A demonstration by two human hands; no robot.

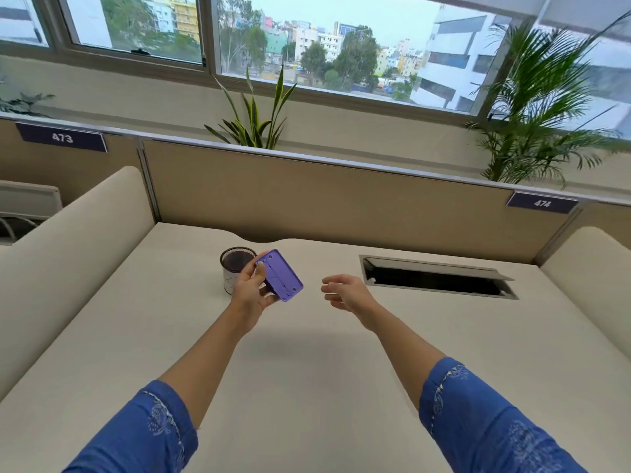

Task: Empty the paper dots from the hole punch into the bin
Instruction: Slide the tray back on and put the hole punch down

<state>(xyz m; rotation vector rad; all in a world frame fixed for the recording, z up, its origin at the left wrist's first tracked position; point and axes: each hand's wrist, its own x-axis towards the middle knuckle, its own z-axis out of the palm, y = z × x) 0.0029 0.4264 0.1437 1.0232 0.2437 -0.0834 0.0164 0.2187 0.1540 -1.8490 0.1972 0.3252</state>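
My left hand point(251, 291) grips a purple hole punch point(280, 275), turned so its flat underside faces me and tilted, just above the desk. Directly behind and left of it stands a small round bin point(229, 272) with a black mesh rim and a white patterned wall; its inside looks dark. The punch's upper corner overlaps the bin's right rim in this view. My right hand point(343, 291) hovers to the right of the punch, fingers spread and pointing left, holding nothing. No paper dots are visible.
The cream desk point(307, 363) has an open cable hatch point(437, 279) at the right rear. Padded dividers flank both sides, and a tan partition with labels 473 and 474 runs along the back. Potted plants stand behind it under the windows.
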